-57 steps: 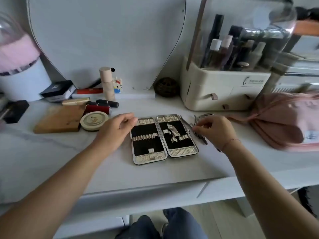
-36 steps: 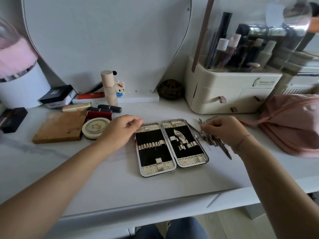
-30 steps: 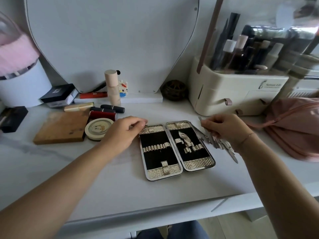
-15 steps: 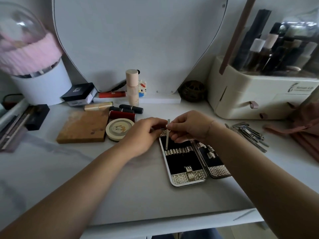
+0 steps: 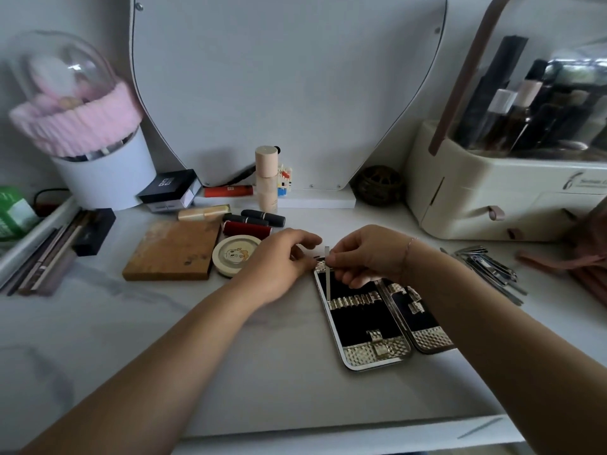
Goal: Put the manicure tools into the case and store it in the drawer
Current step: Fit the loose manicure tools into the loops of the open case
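The manicure case (image 5: 368,320) lies open on the white counter, black lined with silver textured ends and a row of elastic loops. My right hand (image 5: 364,254) pinches a thin flat metal tool (image 5: 327,277) that stands upright over the case's left half, its tip near the loops. My left hand (image 5: 279,257) rests at the case's top left corner, fingers curled against the edge. A pile of several loose metal manicure tools (image 5: 489,270) lies on the counter to the right of the case.
A cream cosmetics organiser (image 5: 492,198) with small drawers stands at the back right, a pink pouch (image 5: 588,257) beside it. A wooden block (image 5: 170,251), a round compact (image 5: 235,254), lipsticks (image 5: 253,221) and a white pot (image 5: 105,175) crowd the left. A mirror (image 5: 289,93) stands behind.
My right hand took one thin tool from the pile at the right and carried it left over the case. My left hand stayed at the case's corner. The camera view shifted left.
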